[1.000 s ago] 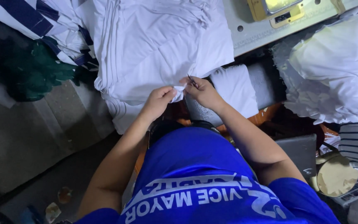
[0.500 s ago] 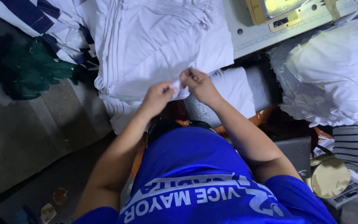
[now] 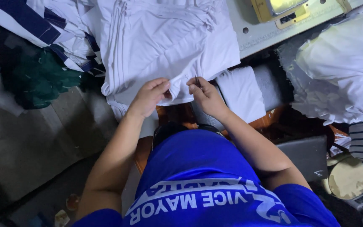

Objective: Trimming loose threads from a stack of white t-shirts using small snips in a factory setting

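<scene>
The near edge of the white cloth (image 3: 164, 46), mid-scene, is pinched by the left hand (image 3: 150, 96). A thin dark tool (image 3: 197, 80) is gripped by the right hand (image 3: 204, 94) just beside. Crowded right by heaped cloth (image 3: 341, 71).

Count: 2 hands, left hand (image 3: 150, 97) and right hand (image 3: 204, 94), at 12 o'clock of blue shirt (image 3: 202, 176). 1 white fabric stack (image 3: 164, 42). 1 white bundle (image 3: 345, 71) at 3. 1 green cloth (image 3: 38, 77) at 9. 1 round gold lid (image 3: 349, 178) at 4.
</scene>
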